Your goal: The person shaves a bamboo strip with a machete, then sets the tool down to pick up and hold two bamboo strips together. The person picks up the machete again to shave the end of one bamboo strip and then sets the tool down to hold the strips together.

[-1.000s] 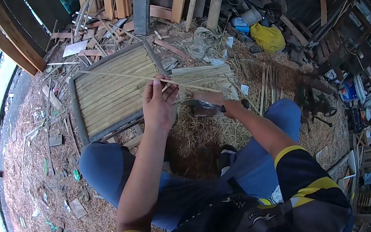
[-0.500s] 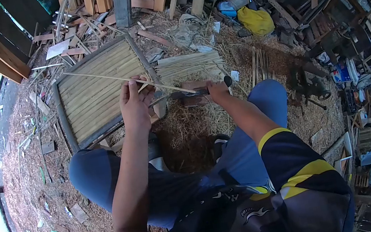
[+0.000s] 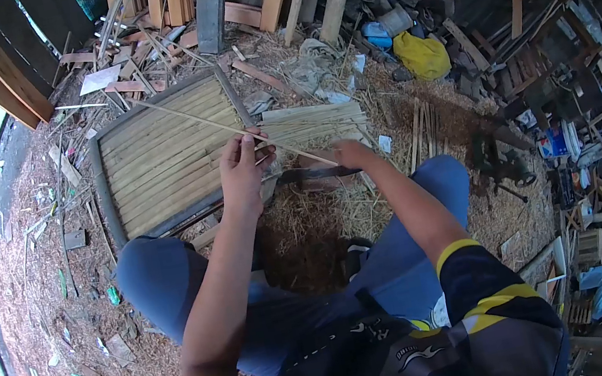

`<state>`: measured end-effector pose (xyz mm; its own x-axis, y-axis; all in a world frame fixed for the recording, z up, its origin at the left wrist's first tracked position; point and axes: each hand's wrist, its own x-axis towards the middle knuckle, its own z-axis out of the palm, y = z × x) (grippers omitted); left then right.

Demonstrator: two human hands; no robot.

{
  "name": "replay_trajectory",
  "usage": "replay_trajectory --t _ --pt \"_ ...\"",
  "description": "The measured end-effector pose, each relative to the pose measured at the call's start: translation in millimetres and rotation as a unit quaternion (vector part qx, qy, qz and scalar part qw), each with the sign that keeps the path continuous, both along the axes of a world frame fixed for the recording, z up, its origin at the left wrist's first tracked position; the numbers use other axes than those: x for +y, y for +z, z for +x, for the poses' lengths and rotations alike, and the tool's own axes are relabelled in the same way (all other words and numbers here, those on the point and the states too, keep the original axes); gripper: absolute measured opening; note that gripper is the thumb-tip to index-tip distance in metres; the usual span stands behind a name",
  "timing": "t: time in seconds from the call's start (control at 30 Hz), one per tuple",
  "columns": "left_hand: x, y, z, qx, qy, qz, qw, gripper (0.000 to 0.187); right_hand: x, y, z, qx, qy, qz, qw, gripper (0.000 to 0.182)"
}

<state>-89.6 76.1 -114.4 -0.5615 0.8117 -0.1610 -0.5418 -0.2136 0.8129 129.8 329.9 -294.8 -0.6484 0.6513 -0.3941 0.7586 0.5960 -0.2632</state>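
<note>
My left hand (image 3: 242, 162) is closed around a thin bamboo strip (image 3: 184, 116), pinching it between thumb and fingers. The strip slants from the upper left down to the right, its lower end close to my right hand (image 3: 354, 154). That hand is blurred by motion and closed at the end of a dark-bladed knife (image 3: 315, 173). The blade points left, beneath the strip's lower end. Just past my left hand lies a framed panel of bamboo slats (image 3: 170, 151). A bundle of thin strips (image 3: 314, 123) is spread on the ground beyond both hands.
Wood offcuts (image 3: 134, 64) and upright planks (image 3: 213, 10) crowd the far side. A yellow cloth (image 3: 421, 55) lies at the upper right, with a few loose sticks (image 3: 424, 130) nearer my right knee. Shavings cover the ground; cluttered shelving (image 3: 574, 140) lines the right.
My left hand has moved right with the strip, so the strip sits further right. My right hand has shifted slightly and blurred. The view has tilted a little.
</note>
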Motion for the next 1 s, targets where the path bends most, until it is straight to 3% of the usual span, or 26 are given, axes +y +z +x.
replay_trajectory --t 0.07,0.17,0.27,0.37,0.47,0.57,0.67,0.77,0.8,0.9,1.0 --pt "8.8 -2.7 1.3 0.01 -0.003 -0.003 1.0 0.022 -11.1 64.0 -14.9 0.235 -0.073 0.005 0.969 0.036" --pt "20.3 -5.6 5.0 0.015 -0.008 0.0 1.0 0.021 -32.9 129.5 -25.6 0.392 -0.123 -0.284 0.866 0.04" --pt "31.2 -6.1 11.4 0.043 -0.008 0.001 0.999 0.02 -57.7 156.8 -20.9 0.362 -0.048 -0.297 0.882 0.031" --pt "41.0 -2.4 22.3 0.036 -0.019 -0.002 0.999 0.019 -87.7 194.5 -23.5 0.353 -0.018 -0.328 0.876 0.025" --pt "48.7 -9.3 31.4 0.068 -0.031 -0.017 0.997 0.022 -89.0 197.7 -19.8 0.327 -0.03 -0.341 0.881 0.019" --pt "54.3 -13.8 37.0 0.073 -0.067 -0.08 0.992 0.026 -73.8 171.4 -10.5 0.367 -0.006 -0.233 0.9 0.018" --pt "56.1 -11.8 47.9 0.124 -0.093 -0.112 0.981 0.027 -45.6 196.3 14.3 0.338 -0.039 -0.065 0.938 0.017" --pt "58.4 -16.7 54.4 0.328 -0.178 -0.129 0.919 0.028 -4.7 243.6 54.0 0.333 -0.07 -0.007 0.94 0.018" --pt "64.2 -21.8 58.2 0.34 -0.199 -0.125 0.911 0.027 5.1 257.3 69.2 0.348 -0.082 0.019 0.934 0.018" --pt "86.8 -39.2 75.3 0.352 -0.256 -0.135 0.89 0.026 25.1 295.5 112.4 0.314 -0.118 -0.024 0.942 0.017" --pt "121.8 -51.2 98.4 0.338 -0.287 -0.163 0.881 0.025 61.7 257.9 158.1 0.369 -0.092 -0.046 0.924 0.016"
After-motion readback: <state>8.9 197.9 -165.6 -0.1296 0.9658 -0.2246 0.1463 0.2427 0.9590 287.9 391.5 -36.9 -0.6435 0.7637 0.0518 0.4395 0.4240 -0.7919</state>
